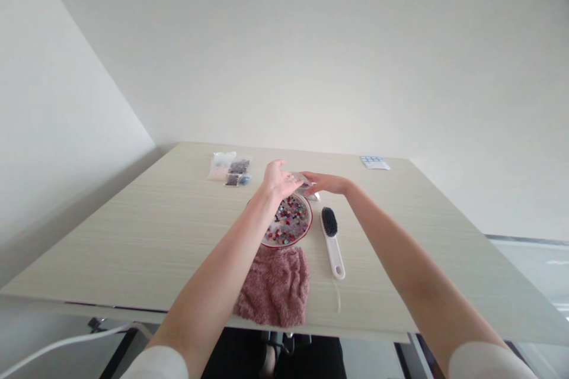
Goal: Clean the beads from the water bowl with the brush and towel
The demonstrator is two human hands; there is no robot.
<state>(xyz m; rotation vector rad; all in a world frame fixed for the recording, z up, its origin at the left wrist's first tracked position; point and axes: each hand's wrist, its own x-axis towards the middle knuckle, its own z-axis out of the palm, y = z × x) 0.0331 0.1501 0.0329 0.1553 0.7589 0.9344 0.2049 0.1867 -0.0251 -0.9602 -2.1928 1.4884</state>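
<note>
Both my arms reach out over a pale wooden table. My left hand and my right hand meet just above the far rim of a round red-rimmed plate filled with several small coloured beads. Between their fingers they hold a small clear plastic bag. Each hand pinches one side of it. What is inside the bag is too small to make out.
A white-handled brush with black bristles lies right of the plate. A pink fluffy cloth lies at the near table edge. Several small bead bags sit at the far left, and a blue-squared sheet at the far right.
</note>
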